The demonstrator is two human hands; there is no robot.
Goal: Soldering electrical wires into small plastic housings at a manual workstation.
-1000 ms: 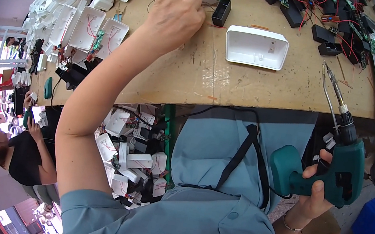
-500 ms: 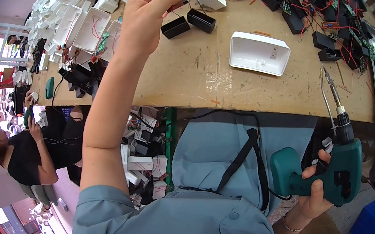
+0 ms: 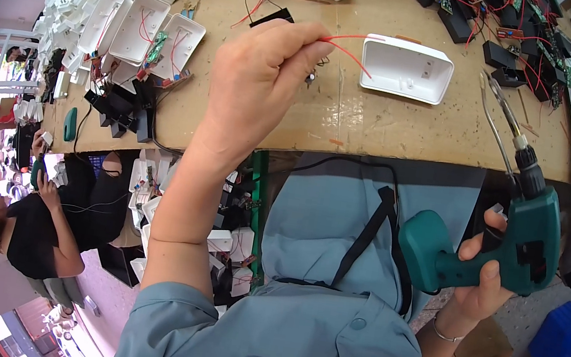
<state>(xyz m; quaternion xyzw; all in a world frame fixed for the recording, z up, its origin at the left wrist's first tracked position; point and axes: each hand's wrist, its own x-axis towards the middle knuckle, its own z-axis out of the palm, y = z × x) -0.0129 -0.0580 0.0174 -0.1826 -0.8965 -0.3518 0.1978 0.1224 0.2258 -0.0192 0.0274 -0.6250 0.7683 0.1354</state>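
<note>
Red wires pinched at the left side of the white case, a green tool held off to its right.
From where I stand, the left hand point(image 3: 269, 65) is closed, thumb and forefinger nipping the red wires point(image 3: 351, 37), whose ends cross the left rim of the white case point(image 3: 402, 64) on the surface point(image 3: 381, 130); whether they touch it, I can't tell. Right and nearer the person than the case, the right hand point(image 3: 487, 286) grips the green tool point(image 3: 542, 217). Black boxes point(image 3: 456, 27) lie beyond it.
</note>
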